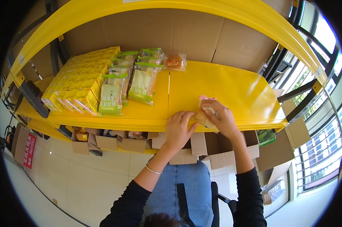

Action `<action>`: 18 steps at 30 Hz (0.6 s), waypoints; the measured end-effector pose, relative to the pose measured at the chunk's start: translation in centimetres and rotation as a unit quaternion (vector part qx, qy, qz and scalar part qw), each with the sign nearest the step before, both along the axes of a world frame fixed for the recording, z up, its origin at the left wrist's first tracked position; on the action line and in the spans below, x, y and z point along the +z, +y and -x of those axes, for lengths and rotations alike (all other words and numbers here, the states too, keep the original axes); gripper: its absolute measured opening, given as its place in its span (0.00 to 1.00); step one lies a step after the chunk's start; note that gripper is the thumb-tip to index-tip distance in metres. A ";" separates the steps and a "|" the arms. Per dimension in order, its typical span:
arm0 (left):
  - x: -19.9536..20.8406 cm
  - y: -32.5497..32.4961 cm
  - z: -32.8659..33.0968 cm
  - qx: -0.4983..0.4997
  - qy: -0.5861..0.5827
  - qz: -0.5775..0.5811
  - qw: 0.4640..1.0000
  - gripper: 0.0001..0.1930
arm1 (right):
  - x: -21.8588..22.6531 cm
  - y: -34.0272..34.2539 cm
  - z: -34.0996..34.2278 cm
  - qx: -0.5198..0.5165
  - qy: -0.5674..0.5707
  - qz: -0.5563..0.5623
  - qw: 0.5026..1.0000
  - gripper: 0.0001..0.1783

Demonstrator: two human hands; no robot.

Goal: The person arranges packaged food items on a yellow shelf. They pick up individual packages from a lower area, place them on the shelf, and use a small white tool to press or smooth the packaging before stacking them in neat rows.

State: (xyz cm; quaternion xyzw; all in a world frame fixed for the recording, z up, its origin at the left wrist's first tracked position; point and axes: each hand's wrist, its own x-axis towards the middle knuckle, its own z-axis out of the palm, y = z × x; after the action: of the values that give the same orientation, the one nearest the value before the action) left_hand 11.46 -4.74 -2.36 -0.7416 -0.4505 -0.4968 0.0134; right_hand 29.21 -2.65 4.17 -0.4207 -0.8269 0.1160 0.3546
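Note:
My right hand (221, 118) grips a clear bag of pastry (205, 115) at the front edge of the yellow shelf (231, 87). My left hand (177, 130) rests just beside it on the shelf's front lip, fingertips touching the bag's left end. Further left on the shelf lie green-topped bags of sliced bread (142, 81) and rows of small yellow boxes (78, 87). A single wrapped brown cake (174, 61) sits at the back near the cardboard wall.
Open cardboard boxes (212, 149) stand on the floor under the shelf. A yellow upper shelf beam (171, 9) arches overhead. Window bars (322, 151) are at the right. A red sign (28, 150) leans at the lower left.

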 end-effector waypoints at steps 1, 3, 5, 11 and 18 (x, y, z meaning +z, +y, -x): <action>0.0 0.0 0.0 0.002 -0.013 0.019 1.000 0.17 | 0.0 -0.5 0.4 0.016 -0.024 -0.026 0.999 0.11; -0.3 0.1 0.2 -0.002 -0.016 0.017 1.000 0.12 | -0.1 -2.0 1.3 0.037 -0.088 -0.085 0.992 0.12; -0.7 0.3 0.4 -0.017 -0.027 -0.002 0.999 0.09 | -0.3 -3.0 2.0 0.034 -0.102 -0.093 0.990 0.13; -0.7 0.4 0.4 -0.028 -0.043 -0.067 0.996 0.05 | 0.0 0.6 1.3 -0.024 -0.073 -0.014 0.997 0.13; -0.7 0.6 0.1 -0.015 -0.043 -0.075 0.996 0.05 | -4.5 3.3 -1.1 -0.129 0.199 -0.030 0.971 0.14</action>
State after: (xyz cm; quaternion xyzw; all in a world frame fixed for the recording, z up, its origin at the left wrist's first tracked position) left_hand 11.33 -4.14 -3.05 -0.7231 -0.4008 -0.5611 0.0417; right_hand 30.34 0.64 -0.29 -0.4819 -0.6815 0.1256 0.5363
